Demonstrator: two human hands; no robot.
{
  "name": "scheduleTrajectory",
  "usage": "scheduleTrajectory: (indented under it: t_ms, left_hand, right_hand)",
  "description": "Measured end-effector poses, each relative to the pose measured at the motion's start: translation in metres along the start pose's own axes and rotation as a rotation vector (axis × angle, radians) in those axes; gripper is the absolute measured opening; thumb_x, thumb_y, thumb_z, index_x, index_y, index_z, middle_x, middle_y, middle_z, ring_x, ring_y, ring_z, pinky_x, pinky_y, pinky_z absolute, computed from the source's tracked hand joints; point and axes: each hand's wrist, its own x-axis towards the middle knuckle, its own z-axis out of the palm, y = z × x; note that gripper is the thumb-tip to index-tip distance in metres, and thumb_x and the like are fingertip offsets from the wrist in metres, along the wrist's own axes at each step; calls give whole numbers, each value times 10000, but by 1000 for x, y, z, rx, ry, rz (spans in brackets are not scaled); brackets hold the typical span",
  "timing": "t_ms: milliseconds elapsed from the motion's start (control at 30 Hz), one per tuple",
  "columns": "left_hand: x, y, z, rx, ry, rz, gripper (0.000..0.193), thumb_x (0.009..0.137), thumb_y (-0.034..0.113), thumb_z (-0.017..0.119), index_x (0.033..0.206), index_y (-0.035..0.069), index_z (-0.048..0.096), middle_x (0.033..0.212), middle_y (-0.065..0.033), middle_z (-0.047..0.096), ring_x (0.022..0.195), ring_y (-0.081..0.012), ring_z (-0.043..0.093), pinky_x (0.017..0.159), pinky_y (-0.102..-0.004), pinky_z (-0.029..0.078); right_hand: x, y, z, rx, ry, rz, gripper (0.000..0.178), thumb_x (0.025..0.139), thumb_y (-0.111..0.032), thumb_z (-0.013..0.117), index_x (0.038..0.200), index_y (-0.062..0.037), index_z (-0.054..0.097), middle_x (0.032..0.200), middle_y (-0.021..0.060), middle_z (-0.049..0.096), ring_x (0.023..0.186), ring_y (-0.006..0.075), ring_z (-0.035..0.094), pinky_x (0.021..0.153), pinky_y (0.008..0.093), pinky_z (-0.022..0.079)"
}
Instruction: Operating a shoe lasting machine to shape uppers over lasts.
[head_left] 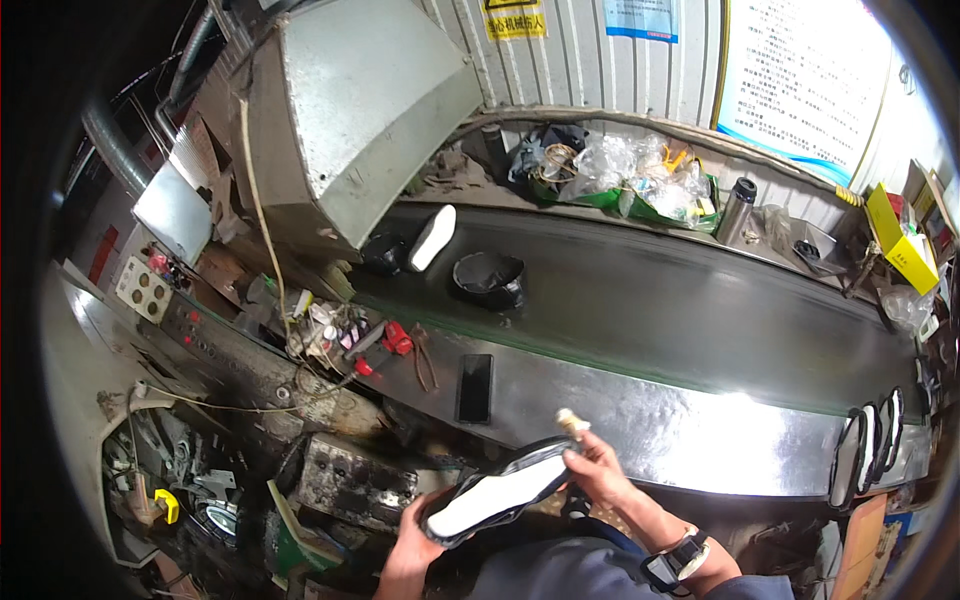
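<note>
From my remote seat I see a long dark conveyor belt point(650, 305) across the view, with a shiny grey metal ledge point(600, 410) along its near side, probably meant for resting things. In front of the ledge, a black shoe with a flat white underside point(495, 498) sits tilted in both hands, seemingly braced at each end for steadiness. My left hand point(415, 530) curls around its lower end; my right hand point(598, 472) grips the upper end, fingertips apparently pinching a small pale object point(570, 420) I can't identify.
</note>
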Motion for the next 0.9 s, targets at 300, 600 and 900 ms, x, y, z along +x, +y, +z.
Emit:
scheduleTrajectory:
  t_ms: [300,600,900]
  left_hand:
    - [145,-6,85,802,-154,22,400,1012,324,581,1293,40,551,1178,-172,640,1006,-308,702,805,-419,610]
    - [257,99,111,1266,-167,354,344,955,244,669,1208,12,642,1019,-98,697,915,-198,707,751,-316,579]
    - [397,192,180,2075,-96,1062,626,816,121,713,1401,107,490,1289,-153,617,1227,-333,547,1147,-479,290]
  right_hand:
    - [-126,-132,-107,-558,987,-670,615,915,-72,719,1482,-108,485,1033,-11,617,775,61,571,676,236,512]
    - [-235,-96,-310,-1089,2045,-623,748,796,8,636,1507,-121,442,870,47,644,702,163,575,670,340,507]
    - [17,-47,-154,-473,863,-348,482,977,-111,631,1419,-45,450,1070,128,675,932,174,665,802,351,580]
